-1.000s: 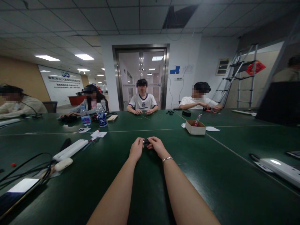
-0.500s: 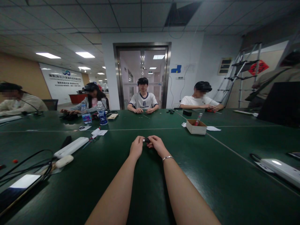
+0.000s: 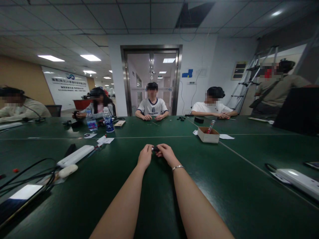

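Observation:
A small dark stick with a silvery left end (image 3: 155,149), much like a USB stick, is held level between my two hands, just above the green table (image 3: 159,186). My left hand (image 3: 145,156) pinches its silvery end with closed fingers. On its black end, the fingers of my right hand (image 3: 167,153) are closed, and a silver bracelet circles that wrist. Fingertips cover part of the stick, so its exact kind is hard to make out.
Ahead to the right stands an open cardboard box (image 3: 208,136) with a tube in it. Two bottles (image 3: 108,122) stand ahead to the left. Power strips (image 3: 76,156) lie at both sides; cables and a phone (image 3: 20,202) are at left. Several people sit around the table.
My hands and the stick have hardly moved. At the far right a standing person has shifted and turned, and a seated person at left has raised their hands.

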{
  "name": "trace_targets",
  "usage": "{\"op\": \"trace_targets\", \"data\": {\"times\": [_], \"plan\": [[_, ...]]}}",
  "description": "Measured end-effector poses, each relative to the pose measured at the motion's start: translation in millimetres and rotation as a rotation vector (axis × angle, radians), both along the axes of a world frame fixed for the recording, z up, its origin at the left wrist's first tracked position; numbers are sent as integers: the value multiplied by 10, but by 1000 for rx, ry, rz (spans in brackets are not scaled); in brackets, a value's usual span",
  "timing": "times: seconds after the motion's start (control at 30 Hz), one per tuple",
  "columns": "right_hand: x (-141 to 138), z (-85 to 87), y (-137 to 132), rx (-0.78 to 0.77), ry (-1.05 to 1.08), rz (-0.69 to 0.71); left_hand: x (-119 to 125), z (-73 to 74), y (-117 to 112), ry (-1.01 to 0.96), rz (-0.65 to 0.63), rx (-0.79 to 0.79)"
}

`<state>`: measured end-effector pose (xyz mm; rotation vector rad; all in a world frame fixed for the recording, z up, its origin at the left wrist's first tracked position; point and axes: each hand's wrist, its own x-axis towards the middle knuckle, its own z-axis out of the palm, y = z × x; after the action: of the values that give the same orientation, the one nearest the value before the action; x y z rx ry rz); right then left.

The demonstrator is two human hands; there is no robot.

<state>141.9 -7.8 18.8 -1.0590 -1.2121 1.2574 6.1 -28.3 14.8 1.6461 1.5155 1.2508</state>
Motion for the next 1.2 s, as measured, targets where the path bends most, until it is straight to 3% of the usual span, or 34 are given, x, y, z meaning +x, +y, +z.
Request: {"op": "trace_targets", "data": {"times": [0.27,0.4,0.57,0.93,1.2], "plan": [[8,1,-11,9,-8,10,6,17,-17,-11,7,-26],[2,15,-21,9,-24,7,6,21,-17,-11,10,35],[-1,41,-40,5,-32,5,6,27,-21,-5,-4,-27],[-8,53,-39,-3,-7,7,-4,-78,82,4,18,69],[-15,62,-49,-9,-11,-6,-1,-59,64,9,14,12]]}}
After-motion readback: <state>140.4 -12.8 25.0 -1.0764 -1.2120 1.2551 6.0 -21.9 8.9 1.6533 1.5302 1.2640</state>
